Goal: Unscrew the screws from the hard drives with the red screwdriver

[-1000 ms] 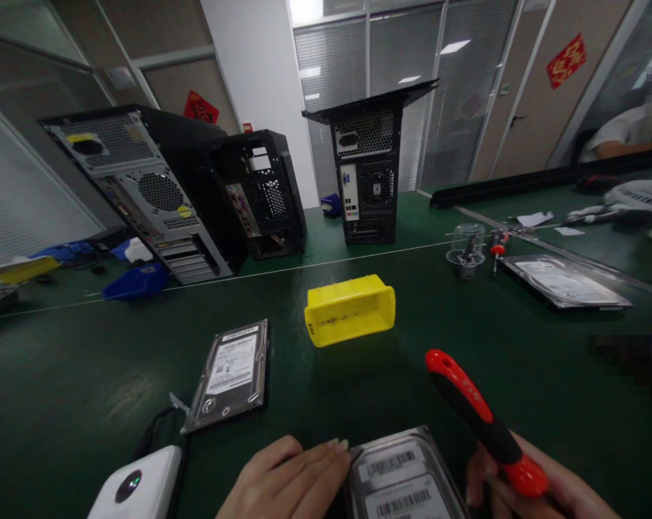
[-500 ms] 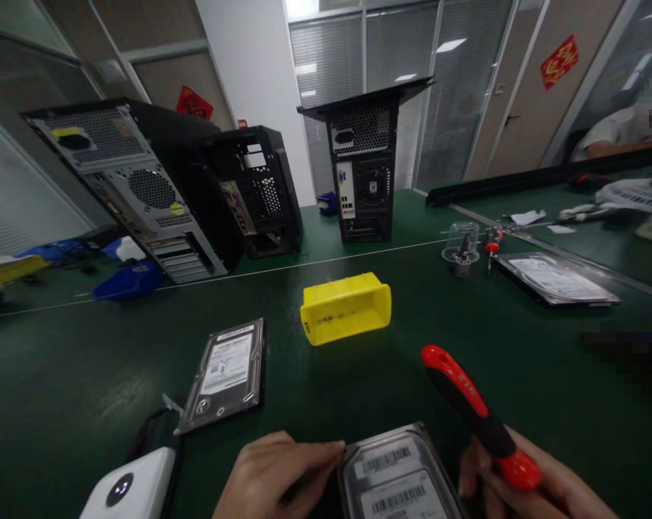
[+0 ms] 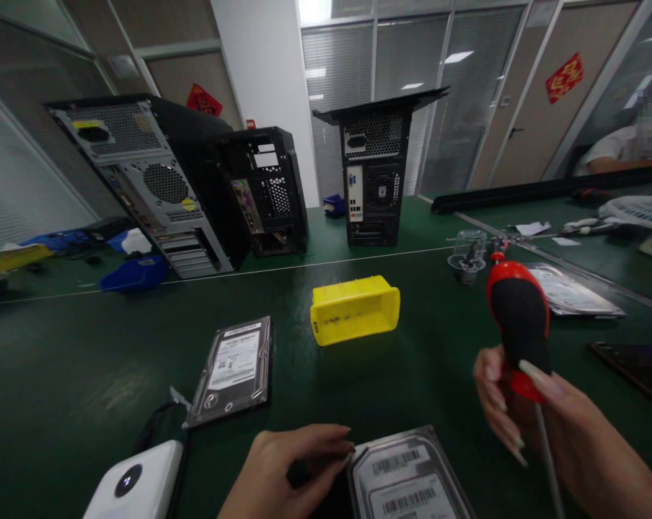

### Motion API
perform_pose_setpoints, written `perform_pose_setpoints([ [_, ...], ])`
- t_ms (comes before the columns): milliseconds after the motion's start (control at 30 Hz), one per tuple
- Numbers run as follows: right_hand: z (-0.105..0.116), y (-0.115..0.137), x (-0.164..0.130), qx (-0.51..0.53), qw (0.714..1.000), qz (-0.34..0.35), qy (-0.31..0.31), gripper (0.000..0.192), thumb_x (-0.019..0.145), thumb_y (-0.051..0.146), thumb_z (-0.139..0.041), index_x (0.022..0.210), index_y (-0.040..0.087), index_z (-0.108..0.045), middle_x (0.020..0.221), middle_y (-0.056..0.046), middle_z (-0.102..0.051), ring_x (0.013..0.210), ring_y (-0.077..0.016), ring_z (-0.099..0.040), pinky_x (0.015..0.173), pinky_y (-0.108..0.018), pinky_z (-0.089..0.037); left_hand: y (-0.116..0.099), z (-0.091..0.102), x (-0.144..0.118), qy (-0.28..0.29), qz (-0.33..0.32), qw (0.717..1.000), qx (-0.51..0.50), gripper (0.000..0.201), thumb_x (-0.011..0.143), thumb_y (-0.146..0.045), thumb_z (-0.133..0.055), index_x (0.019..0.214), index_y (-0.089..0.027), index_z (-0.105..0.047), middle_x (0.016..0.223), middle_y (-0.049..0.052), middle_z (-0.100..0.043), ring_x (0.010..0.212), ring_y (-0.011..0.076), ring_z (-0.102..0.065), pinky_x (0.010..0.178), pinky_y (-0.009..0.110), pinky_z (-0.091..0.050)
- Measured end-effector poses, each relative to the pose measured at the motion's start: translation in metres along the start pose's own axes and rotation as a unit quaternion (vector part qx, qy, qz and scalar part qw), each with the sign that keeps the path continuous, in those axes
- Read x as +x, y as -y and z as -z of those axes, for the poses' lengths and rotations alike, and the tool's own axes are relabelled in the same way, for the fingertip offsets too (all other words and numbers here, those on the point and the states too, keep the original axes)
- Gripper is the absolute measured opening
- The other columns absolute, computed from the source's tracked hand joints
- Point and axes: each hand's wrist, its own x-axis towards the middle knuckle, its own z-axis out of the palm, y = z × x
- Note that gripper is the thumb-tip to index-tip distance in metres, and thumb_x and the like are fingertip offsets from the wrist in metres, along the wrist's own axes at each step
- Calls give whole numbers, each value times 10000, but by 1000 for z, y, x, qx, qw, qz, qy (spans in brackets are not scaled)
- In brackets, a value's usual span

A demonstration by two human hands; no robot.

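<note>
A hard drive with barcode labels lies at the bottom middle, its lower part cut off by the frame. At its upper left corner are the fingertips of my left hand, thumb and fingers drawn together in a pinch; a small dark thing may be between them, too small to name. My right hand grips a red and black screwdriver to the right of the drive, handle up and shaft pointing down. The screwdriver is clear of the drive.
Ahead stands a yellow bin with small screws inside. Another hard drive lies left, a third right. A white device sits front left. Computer cases stand at the back. A person sits far right.
My right hand has moved right and up, away from the drive, and the screwdriver has turned more upright with its shaft now showing. My left hand stays by the drive's corner.
</note>
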Motion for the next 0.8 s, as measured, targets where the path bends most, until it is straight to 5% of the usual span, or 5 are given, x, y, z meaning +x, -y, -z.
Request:
perform_pose_setpoints([
  [233, -58, 40, 34, 8, 990, 83, 114, 295, 867, 530, -611, 894, 237, -629, 629, 48, -404, 479, -84, -305, 396, -196, -269, 2, -1, -1, 2, -21, 999, 24, 285, 797, -62, -635, 1033, -185, -738, 913, 8, -784, 768, 146, -762, 709, 151, -593],
  [367, -82, 41, 49, -11, 977, 103, 189, 202, 840, 318, -661, 955, 212, -533, 676, 54, -453, 514, -73, -378, 417, -177, -310, 0, 0, 0, 7, -14, 1000, 15, 303, 795, -39, -617, 1038, -175, -735, 923, 5, -783, 788, 139, -760, 730, 134, -582],
  [800, -87, 10, 56, -30, 980, 87, 177, 152, 885, 288, -559, 910, 197, -440, 649, 71, -443, 468, -54, -404, 390, -188, -345, 6, 0, 0, 38, -6, 999, 17, 450, 839, -69, -619, 1275, -180, -620, 1052, 22, -754, 917, 159, -739, 833, 193, -578],
])
